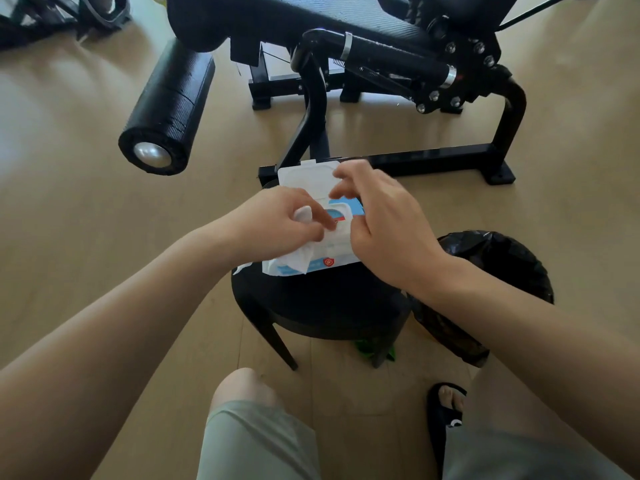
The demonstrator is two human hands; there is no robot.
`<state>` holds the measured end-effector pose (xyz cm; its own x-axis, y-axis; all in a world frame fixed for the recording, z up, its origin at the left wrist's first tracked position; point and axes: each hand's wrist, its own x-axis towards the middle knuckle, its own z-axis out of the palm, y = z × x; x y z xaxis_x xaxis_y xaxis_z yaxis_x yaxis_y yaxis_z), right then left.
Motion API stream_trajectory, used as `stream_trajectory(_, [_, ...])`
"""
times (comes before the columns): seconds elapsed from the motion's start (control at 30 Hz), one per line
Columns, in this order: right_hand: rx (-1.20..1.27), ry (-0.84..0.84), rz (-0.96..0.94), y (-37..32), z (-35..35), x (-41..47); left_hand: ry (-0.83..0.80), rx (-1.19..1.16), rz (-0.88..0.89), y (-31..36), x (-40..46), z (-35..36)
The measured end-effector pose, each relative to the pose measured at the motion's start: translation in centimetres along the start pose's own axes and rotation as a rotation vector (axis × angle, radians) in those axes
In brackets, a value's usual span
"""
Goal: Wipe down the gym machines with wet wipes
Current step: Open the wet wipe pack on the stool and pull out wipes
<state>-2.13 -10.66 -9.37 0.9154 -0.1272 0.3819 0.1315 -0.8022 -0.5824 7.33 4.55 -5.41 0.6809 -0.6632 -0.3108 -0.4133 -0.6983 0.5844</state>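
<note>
A white and blue pack of wet wipes point(341, 263) lies on a black stool point(322, 306), its white lid point(304, 178) flipped up and back. My left hand point(280, 220) holds a crumpled white wipe point(303, 256) that hangs over the pack's front, with its fingertips at the opening. My right hand point(384, 216) rests on the pack's right side, fingers curled over the lid and opening. Beyond the stool stands the black gym bench point(311, 19) with its frame point(415, 157).
A black foam roller pad point(169, 105) with a chrome end sticks out at the left. A black bin bag point(498, 268) sits right of the stool. More black equipment point(52, 15) lies at the top left. My knee and a black sandal point(443, 414) are below, on a wooden floor.
</note>
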Motion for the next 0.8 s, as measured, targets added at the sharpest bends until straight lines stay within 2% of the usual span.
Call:
stream_trajectory(0.13, [-0.098, -0.166, -0.019, 0.1, 0.6, -1.3, 0.025, 0.081, 0.115, -1.4, -0.2, 0.4])
stream_trajectory(0.27, [-0.243, -0.135, -0.148, 0.9, 1.3, -2.3, 0.100, 0.161, 0.190, -2.7, -0.4, 0.4])
stream_trajectory(0.37, [-0.295, -0.139, -0.199, 1.2, 1.7, -2.1, 0.021, 0.217, 0.192, -3.0, -0.4, 0.1])
stream_trajectory(0.4, [-0.246, -0.136, -0.159, 1.1, 1.6, -1.9, 0.049, 0.205, 0.202, -2.9, -0.4, 0.0])
stream_trajectory(0.47, [-0.073, -0.029, -0.009, 1.0, 1.2, -0.9, 0.252, 0.090, 0.174, -3.0, -0.4, -0.5])
stream_trajectory(0.53, [0.064, 0.131, 0.127, 1.2, 0.7, 0.1, 0.452, -0.065, -0.007, -3.2, -0.2, -1.1])
stream_trajectory(0.57, [0.112, 0.161, 0.180, 1.3, 0.5, 0.6, 0.458, -0.142, -0.125, -3.3, -0.1, -1.4])
stream_trajectory(0.63, [0.232, 0.066, 0.301, 1.1, 0.3, 1.4, 0.348, -0.234, -0.230, -3.5, 0.0, -1.5])
stream_trajectory(0.7, [0.406, -0.079, 0.417, 1.1, 0.5, 2.0, 0.284, -0.262, -0.152, -3.1, -0.1, -1.5])
stream_trajectory(0.73, [0.461, -0.087, 0.433, 1.2, 0.7, 2.0, 0.285, -0.250, -0.089, -2.8, -0.3, -1.7])
stream_trajectory(0.8, [0.394, 0.011, 0.331, 1.1, 0.8, 1.6, 0.272, -0.187, 0.018, -2.6, -0.8, -1.9])
